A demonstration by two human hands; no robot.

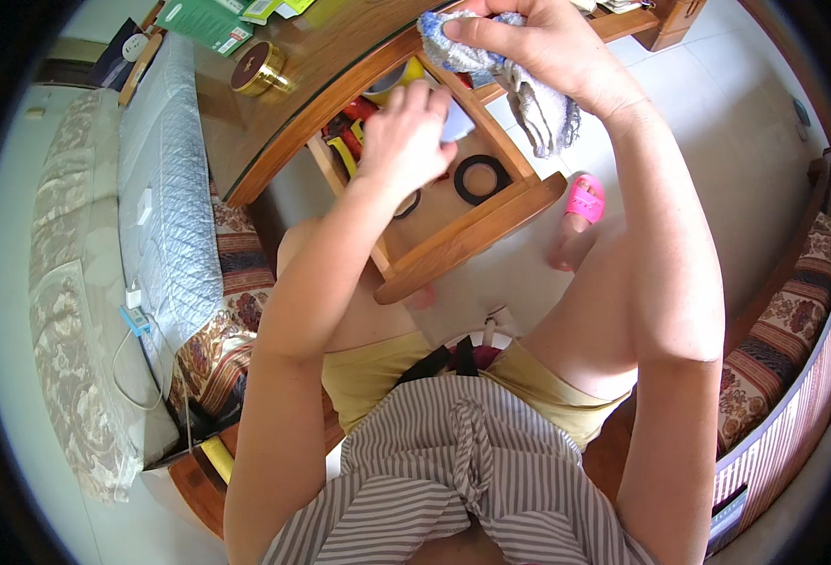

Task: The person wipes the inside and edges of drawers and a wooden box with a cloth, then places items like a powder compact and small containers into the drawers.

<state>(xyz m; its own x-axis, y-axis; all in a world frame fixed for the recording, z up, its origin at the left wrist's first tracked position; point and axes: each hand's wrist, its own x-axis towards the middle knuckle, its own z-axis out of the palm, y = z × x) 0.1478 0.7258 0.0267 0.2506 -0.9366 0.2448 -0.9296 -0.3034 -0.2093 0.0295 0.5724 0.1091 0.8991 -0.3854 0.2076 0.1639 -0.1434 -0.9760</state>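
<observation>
Right hand (538, 42) gripped a cloth (528, 89) at 12 o'clock; left hand (406, 137), curled on something pale (unclear), risked tipping the far-pulled drawer (476, 235).

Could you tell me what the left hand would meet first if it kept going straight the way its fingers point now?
Probably the pale blue object in the open wooden drawer: the left hand reaches into the drawer with its fingers already at or on that object. Depth is unclear, so actual contact cannot be confirmed.
</observation>
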